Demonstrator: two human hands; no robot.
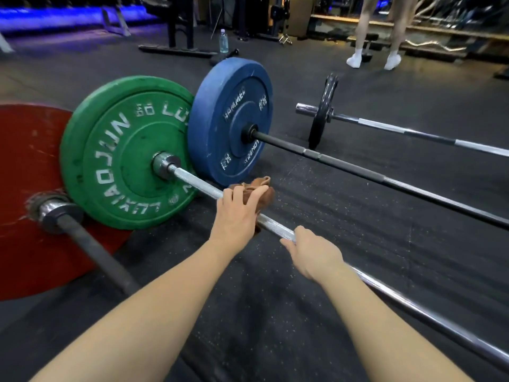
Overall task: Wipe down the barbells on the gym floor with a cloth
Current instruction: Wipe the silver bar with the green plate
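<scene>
Several barbells lie side by side on the dark gym floor. The silver bar (275, 226) with the green plate (118, 161) runs from the plate toward the lower right. My left hand (238, 213) grips a brown cloth (261, 188) wrapped over this bar, a short way from the green plate. My right hand (314, 253) grips the same bar just to the right of the cloth. A black bar (358, 173) with a blue plate (234, 119) lies behind. A dark bar (96, 252) with a red plate (24, 202) lies at the left.
A fourth bar (413, 132) with a small black plate (323, 111) lies farther right. A water bottle (223, 41) stands on the floor near a rack base (176, 49). Another person's legs in white socks (371, 60) stand at the back right by a low ledge.
</scene>
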